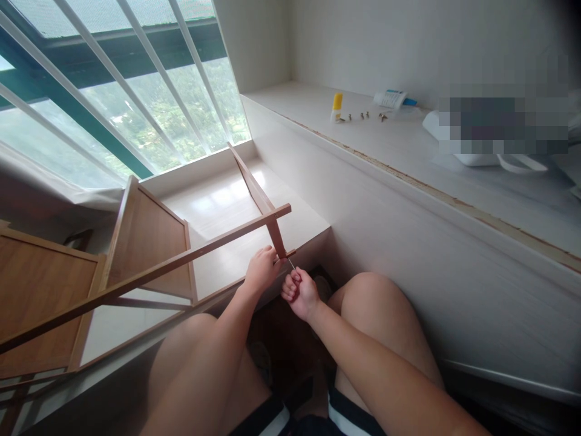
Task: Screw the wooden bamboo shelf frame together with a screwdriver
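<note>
A brown wooden frame with panels (152,242) spans the left side, and its long rail (190,249) runs up to the right. My left hand (263,268) is closed around the lower end of the short wooden end piece (275,236), its fingertips partly hidden behind the wood. Just to the right, my right hand (300,293) is curled into a fist around a tool with a thin metal shaft (291,264), which looks like a screwdriver. The shaft points up-left at the wood's end by my left fingers. Its handle is hidden in my fist.
On the white ledge (408,139) at right lie a yellow-capped glue stick (336,108), several small screws (365,115), a white-and-blue tube (391,99) and a white bag (476,158). A barred window (149,91) is at upper left. My knees (381,309) flank the hands.
</note>
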Motion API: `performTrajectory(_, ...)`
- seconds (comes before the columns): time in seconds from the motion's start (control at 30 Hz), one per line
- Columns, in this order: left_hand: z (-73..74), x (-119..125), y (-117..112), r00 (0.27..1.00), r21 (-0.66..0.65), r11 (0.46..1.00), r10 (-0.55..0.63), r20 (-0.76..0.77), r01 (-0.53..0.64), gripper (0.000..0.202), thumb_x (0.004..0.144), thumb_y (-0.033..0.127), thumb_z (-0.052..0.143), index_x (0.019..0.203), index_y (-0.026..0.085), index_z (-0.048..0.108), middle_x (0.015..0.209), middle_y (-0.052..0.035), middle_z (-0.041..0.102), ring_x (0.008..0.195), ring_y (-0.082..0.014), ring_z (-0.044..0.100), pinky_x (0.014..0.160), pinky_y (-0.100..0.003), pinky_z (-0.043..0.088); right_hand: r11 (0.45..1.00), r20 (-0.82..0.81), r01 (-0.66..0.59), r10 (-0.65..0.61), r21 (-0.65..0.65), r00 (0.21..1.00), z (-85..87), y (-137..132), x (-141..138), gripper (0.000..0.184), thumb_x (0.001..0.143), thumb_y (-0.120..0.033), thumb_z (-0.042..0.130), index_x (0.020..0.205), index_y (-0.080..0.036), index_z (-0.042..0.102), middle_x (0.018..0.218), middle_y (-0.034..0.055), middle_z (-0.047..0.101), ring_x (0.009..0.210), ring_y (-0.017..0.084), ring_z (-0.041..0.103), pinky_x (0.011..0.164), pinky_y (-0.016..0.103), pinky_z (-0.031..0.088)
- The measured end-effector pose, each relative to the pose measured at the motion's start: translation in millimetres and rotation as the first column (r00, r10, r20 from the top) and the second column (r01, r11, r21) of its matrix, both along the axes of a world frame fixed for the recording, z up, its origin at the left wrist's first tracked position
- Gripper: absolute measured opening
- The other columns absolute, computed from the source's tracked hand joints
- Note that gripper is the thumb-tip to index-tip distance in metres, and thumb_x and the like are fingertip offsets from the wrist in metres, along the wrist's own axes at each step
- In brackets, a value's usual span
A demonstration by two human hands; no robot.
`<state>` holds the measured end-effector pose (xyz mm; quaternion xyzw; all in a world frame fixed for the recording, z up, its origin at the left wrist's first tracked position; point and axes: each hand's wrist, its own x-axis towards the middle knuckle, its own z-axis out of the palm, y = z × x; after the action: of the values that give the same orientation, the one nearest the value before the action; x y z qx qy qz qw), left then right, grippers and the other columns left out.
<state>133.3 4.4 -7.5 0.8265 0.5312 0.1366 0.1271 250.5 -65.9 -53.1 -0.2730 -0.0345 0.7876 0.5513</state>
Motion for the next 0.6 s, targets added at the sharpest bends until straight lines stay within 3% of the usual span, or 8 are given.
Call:
performTrajectory(0.07,-0.3,0.0,-0.1,1.0,-0.002,1.0,0.001,0.004,-0.001,0.015,0.087,0.033,0.056,0.091,0.022,0.065,0.089,-0.0048,0.063,0.087,-0.0199,0.058,0.079,-0.03,0.044,1.0,-0.1,-0.01,0.01,-0.007,0.995,2.5,-1.1,1.9,0.033,0.089,-0.033,0.043,0.061,-0.022,0.029,0.043,-0.0072,0.031,0.036,0.009,0.025,0.037,0.021,0.02)
performTrajectory(0.17,-0.9,0.0,-0.2,1.0,-0.007,1.0,0.01,-0.002,-0.01,0.015,0.088,0.034,0.056,0.089,0.022,0.064,0.09,-0.0048,0.062,0.086,-0.0194,0.058,0.078,-0.03,0.044,0.999,-0.124,0.028,-0.03,-0.018,0.992,5.1,-1.7,1.3,0.034,0.089,-0.033,0.044,0.061,-0.022,0.03,0.043,-0.0075,0.031,0.036,0.009,0.023,0.036,0.02,0.017)
performTrajectory(0.43,0.7,1.1,-0.7,0.999,-0.024,0.999,0.023,-0.029,-0.024,0.014,0.087,0.034,0.056,0.088,0.022,0.064,0.089,-0.0045,0.062,0.086,-0.0192,0.058,0.079,-0.03,0.044,0.995,-0.066,0.086,-0.089,-0.046,0.994,10.9,-3.1,-4.2,0.036,0.086,-0.034,0.047,0.06,-0.022,0.026,0.042,-0.0085,0.028,0.035,0.008,0.021,0.036,0.021,0.015)
performTrajectory(0.6,3.4,2.4,-2.2,0.999,-0.028,0.999,0.019,-0.028,-0.02,0.015,0.087,0.034,0.055,0.088,0.022,0.064,0.09,-0.005,0.063,0.088,-0.0204,0.058,0.081,-0.031,0.044,0.991,0.085,0.107,-0.1,-0.081,0.991,12.1,-2.2,-5.8,0.033,0.085,-0.035,0.043,0.06,-0.022,0.025,0.042,-0.0085,0.028,0.035,0.008,0.02,0.036,0.02,0.014)
